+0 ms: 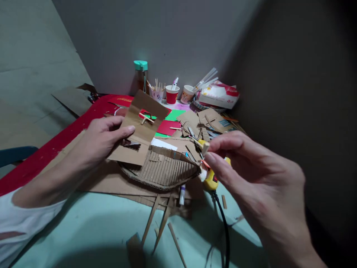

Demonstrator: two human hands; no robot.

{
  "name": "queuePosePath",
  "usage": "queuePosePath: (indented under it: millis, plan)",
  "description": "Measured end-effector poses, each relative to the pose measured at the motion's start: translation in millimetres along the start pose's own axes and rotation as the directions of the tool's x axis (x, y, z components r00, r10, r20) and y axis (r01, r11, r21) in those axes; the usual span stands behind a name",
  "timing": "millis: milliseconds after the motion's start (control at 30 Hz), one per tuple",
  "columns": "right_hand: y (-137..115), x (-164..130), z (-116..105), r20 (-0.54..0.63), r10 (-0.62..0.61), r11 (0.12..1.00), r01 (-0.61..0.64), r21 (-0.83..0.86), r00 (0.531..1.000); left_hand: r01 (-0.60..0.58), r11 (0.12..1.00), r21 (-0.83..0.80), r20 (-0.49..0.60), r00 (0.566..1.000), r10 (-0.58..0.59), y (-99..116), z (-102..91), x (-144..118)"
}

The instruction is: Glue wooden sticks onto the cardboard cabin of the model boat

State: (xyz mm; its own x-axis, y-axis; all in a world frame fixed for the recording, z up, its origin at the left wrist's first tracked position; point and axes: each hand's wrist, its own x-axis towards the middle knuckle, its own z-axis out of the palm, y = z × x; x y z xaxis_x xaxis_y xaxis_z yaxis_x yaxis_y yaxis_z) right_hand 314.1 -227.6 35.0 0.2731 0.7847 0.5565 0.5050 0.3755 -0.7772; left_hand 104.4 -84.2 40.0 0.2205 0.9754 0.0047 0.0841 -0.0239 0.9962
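Left hand grips a cardboard panel, thumb on its face, fingers behind; panel stands tilted above a ribbed cardboard base on the table. A small stick cross sits on the panel's upper part, over a red patch. Right hand pinches a tiny cardboard bit between thumb and forefinger, just right of the base's far corner, near the panel but apart from it. A yellow glue gun lies just under the right hand, its black cord running toward the viewer. A glue stick lies beside the base.

Step looks like fitting the bit onto the model. To do it well, I'd judge: keep the panel steady with the left hand, bring the bit in slowly, hold it by its edges so the glued face stays free, press briefly, keep fingertips off hot glue. Cord near the wrist could snag.

Back of table: cups with sticks, a bottle, coloured paper, cardboard scraps. Loose strips lie in front.
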Motion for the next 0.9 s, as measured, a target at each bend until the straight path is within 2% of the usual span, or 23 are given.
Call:
queuePosePath:
  millis: [133,400,533,700,800,900]
  plan:
    - [0,0,-6,-0.023,0.074,0.997,-0.073,0.014,0.997,0.008,0.996,0.094,0.000,1.000,-0.008,-4,-8.6,14]
    - [2,2,-7,0.034,0.162,0.975,-0.165,0.147,0.986,0.067,0.998,0.021,-0.095,0.993,-0.065,14,-14.3,18]
    - [5,4,-3,0.051,0.139,0.977,-0.145,0.155,0.989,0.099,0.994,0.039,-0.109,0.990,-0.094,19,-16.7,17]
    - [8,6,0,0.079,0.141,0.978,-0.151,0.145,0.987,-0.023,0.982,0.189,-0.081,0.996,0.038,13,-20.0,19]
    - [9,7,3,0.087,0.156,0.976,-0.167,0.138,0.984,-0.107,0.938,0.331,-0.043,0.991,0.128,12,-23.5,19]
    - [8,7,6,0.095,0.172,0.975,-0.184,0.129,0.980,-0.178,0.874,0.452,-0.077,0.968,0.237,17,-21.8,9]
